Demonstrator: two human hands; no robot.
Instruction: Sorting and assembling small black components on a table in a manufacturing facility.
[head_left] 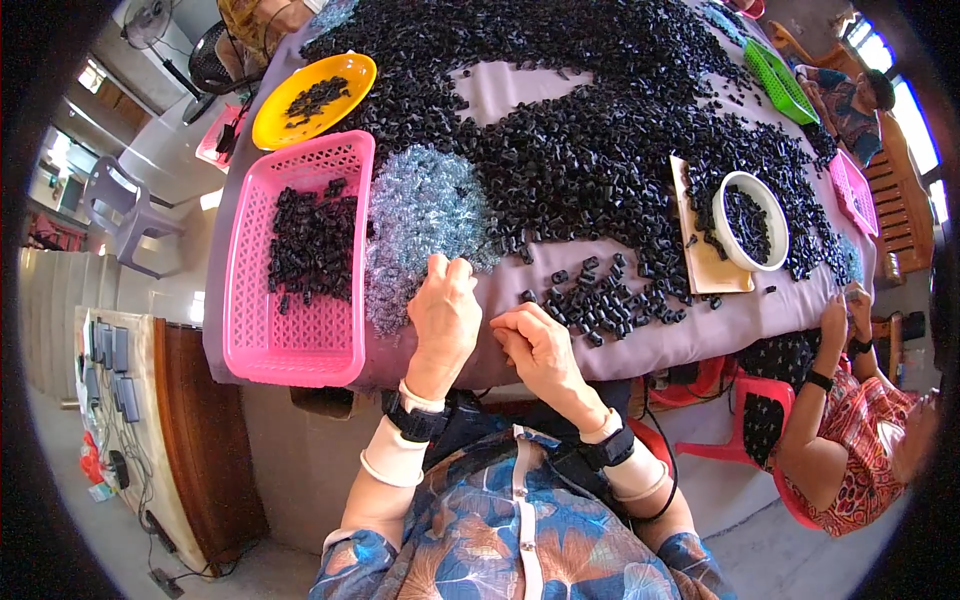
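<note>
My left hand is closed, its curled fingers at the near right edge of a heap of small clear bluish plastic pieces. Whatever it may hold is hidden behind the knuckles. Close by on its right, my right hand is pinched with thumb and fingertips together at the table's front edge; anything between them is too small to make out. Just beyond the right hand lies a loose group of small black tubular plastic pieces. A pink basket to the left of my left hand contains more black pieces.
A yellow plate with black pieces stands behind the basket. Black pieces cover much of the cloth-covered table. At right, a white bowl rests on a cardboard piece. A co-worker sits at the right, hands raised by the table edge.
</note>
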